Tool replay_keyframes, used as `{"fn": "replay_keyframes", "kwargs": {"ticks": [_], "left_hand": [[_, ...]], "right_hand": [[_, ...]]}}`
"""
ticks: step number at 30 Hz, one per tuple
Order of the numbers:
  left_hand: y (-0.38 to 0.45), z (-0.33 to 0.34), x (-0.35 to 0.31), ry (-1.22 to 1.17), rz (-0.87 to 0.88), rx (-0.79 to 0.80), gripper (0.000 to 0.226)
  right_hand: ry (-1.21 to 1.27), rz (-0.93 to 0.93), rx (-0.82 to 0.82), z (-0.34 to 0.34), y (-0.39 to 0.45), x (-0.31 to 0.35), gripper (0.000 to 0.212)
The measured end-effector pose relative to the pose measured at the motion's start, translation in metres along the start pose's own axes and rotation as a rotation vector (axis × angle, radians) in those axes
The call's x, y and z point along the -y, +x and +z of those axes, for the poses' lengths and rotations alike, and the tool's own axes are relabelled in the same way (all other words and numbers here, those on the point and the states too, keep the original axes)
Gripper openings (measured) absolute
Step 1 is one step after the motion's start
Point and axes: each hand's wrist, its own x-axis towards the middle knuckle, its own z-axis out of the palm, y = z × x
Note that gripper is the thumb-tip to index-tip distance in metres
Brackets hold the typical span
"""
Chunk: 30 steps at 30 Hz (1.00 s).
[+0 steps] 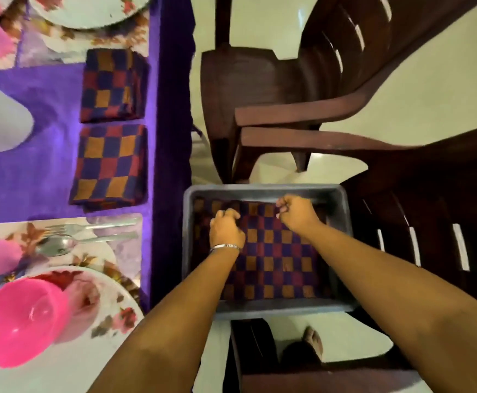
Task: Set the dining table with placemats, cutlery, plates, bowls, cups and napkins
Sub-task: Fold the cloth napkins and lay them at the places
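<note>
While checked napkin lies flat in grey tub beside surface, far edge is pinched by both hands. Left hand fingers clamped on cloth, right hand fingers too. Both equally near. Two folded napkins already laid on purple surface. Brown chairs stood close by on pale floor.

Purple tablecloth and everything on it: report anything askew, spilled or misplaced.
Nothing spilled or damaged. Two folded checkered cloth napkins sit on the bare purple tablecloth between the place settings, not on a floral placemat. The upper one lies slightly crooked.
</note>
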Motion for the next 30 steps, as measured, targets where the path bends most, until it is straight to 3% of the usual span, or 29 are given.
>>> {"fn": "replay_keyframes", "kwargs": {"ticks": [2, 5, 8, 10, 15, 20, 23, 26, 30], "left_hand": [[0.001, 0.026, 0.012, 0.099, -0.065, 0.127, 0.042], [0.009, 0.062, 0.032, 0.176, -0.131, 0.278, 0.059], [0.019, 0.091, 0.049, 0.220, -0.154, 0.307, 0.068], [0.022, 0.103, 0.056, 0.257, -0.138, 0.246, 0.065], [0.019, 0.112, 0.064, 0.250, -0.075, 0.065, 0.058], [0.011, 0.097, 0.055, 0.220, -0.057, 0.134, 0.068], [-0.010, 0.068, 0.033, 0.263, 0.117, 0.082, 0.084], [-0.038, 0.033, 0.002, 0.318, 0.324, 0.066, 0.093], [-0.096, -0.027, -0.036, 0.390, 0.418, 0.044, 0.080]], "right_hand": [[-0.040, 0.054, 0.029, 0.009, 0.007, -0.030, 0.027], [-0.196, 0.071, 0.103, 0.027, 0.026, -0.063, 0.059], [-0.374, 0.058, 0.121, 0.040, 0.055, -0.079, 0.078], [-0.437, 0.030, 0.096, 0.045, 0.073, -0.082, 0.084], [-0.604, 0.001, 0.111, 0.054, 0.097, -0.079, 0.083], [-0.768, -0.138, 0.168, 0.062, 0.075, -0.074, 0.044], [-0.747, -0.277, 0.175, 0.052, 0.030, -0.048, 0.038], [-0.787, -0.446, 0.219, 0.031, -0.022, -0.015, 0.017], [-0.805, -0.594, 0.247, -0.017, -0.103, 0.032, 0.030]]}}
